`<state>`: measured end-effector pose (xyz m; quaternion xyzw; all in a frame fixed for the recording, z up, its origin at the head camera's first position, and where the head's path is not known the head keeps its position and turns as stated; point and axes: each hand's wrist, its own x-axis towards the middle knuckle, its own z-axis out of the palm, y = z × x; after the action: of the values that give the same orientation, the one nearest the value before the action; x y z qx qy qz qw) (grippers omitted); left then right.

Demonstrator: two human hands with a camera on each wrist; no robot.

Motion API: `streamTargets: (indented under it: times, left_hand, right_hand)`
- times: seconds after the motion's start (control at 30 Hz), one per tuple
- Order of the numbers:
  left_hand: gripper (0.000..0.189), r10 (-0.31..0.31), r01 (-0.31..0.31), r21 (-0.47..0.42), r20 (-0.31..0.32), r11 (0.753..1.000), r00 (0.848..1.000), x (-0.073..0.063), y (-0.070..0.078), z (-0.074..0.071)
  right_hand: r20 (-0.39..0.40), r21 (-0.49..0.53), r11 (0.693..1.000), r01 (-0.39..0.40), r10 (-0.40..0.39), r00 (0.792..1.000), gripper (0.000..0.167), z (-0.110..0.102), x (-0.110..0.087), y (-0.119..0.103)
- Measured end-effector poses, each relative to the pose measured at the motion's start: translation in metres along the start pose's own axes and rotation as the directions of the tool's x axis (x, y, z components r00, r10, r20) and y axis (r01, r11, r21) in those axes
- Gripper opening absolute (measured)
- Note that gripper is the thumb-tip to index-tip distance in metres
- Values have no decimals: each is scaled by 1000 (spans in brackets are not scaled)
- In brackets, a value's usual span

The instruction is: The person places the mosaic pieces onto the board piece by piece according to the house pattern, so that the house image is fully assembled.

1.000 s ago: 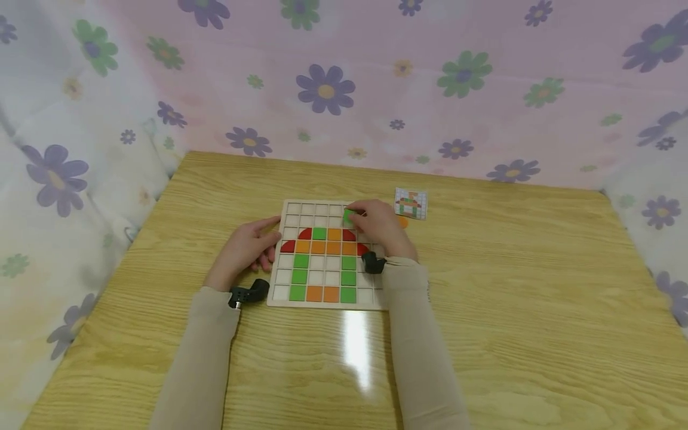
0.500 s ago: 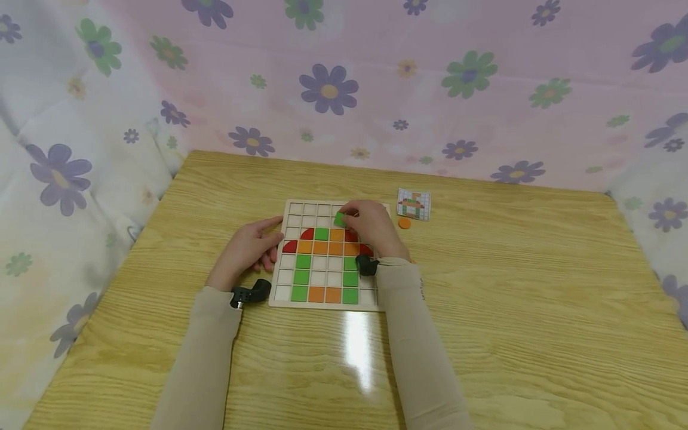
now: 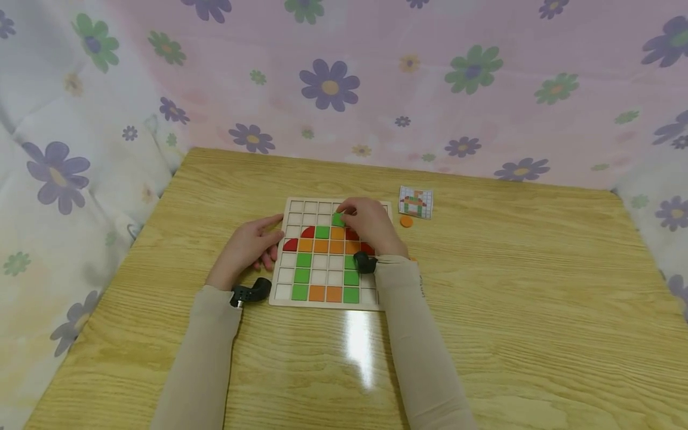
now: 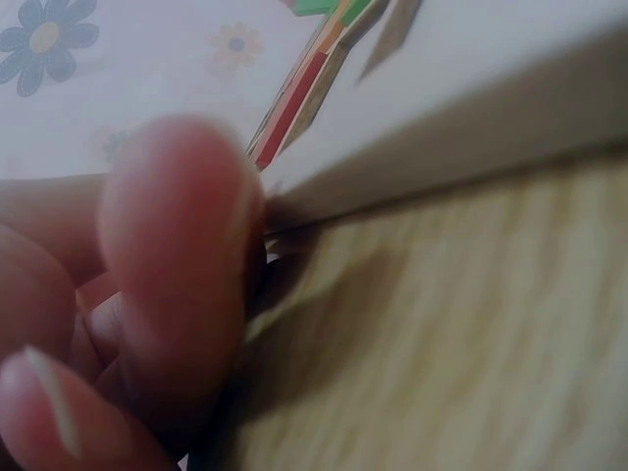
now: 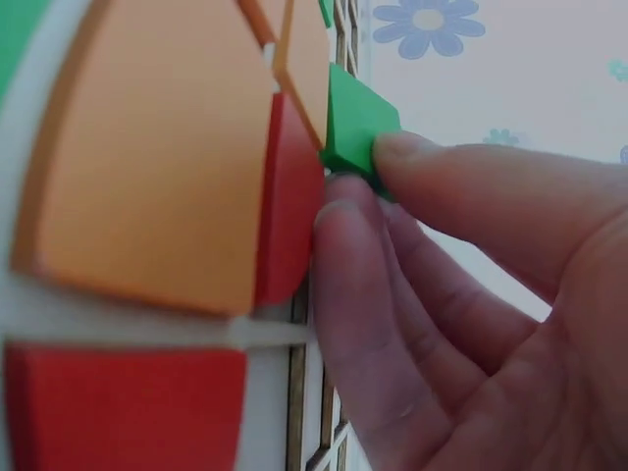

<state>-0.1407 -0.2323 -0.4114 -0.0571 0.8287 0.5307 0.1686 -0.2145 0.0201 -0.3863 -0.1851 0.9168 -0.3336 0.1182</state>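
A wooden grid board (image 3: 285, 298) lies on the table, with green, orange and red tiles in many of its squares. My right hand (image 3: 372, 226) is over its upper right part and pinches a green square tile (image 3: 338, 220) between thumb and fingers. In the right wrist view the green tile (image 5: 358, 123) is tilted against the board, just beyond an orange tile (image 5: 306, 74) and a red quarter-round tile (image 5: 291, 201). My left hand (image 3: 244, 248) touches the board's left edge with relaxed fingers. In the left wrist view the thumb (image 4: 177, 235) is beside that edge.
A small printed card (image 3: 415, 202) with a coloured grid picture lies beyond the board's upper right corner. An orange round piece (image 3: 406, 221) is just in front of it. Another bit of orange shows beside the right sleeve. Flowered cloth (image 3: 365, 89) hangs behind the table.
My right hand has shifted a little left with the green tile, from the board's upper right to the square above an orange tile. My left hand has stayed at the edge.
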Motion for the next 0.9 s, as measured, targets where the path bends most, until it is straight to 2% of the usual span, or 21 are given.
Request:
streamTargets:
  times: [0.17, 0.47, 0.9]
  left_hand:
    - [49, 2, -2, 5, -3, 1000, 1000, -1, 2, 0]
    - [49, -4, 4, 2, -1, 1000, 1000, -2, 2, -1]
    - [49, 3, -3, -5, 0, 1000, 1000, -2, 2, -1]
  right_hand:
    - [13, -44, 999, 14, -13, 1000, 20, 1, 1, -5]
    - [29, -86, 996, -17, 20, 999, 20, 1, 1, -8]
    - [21, -17, 1000, -6, 6, 1000, 21, 0, 0, -6]
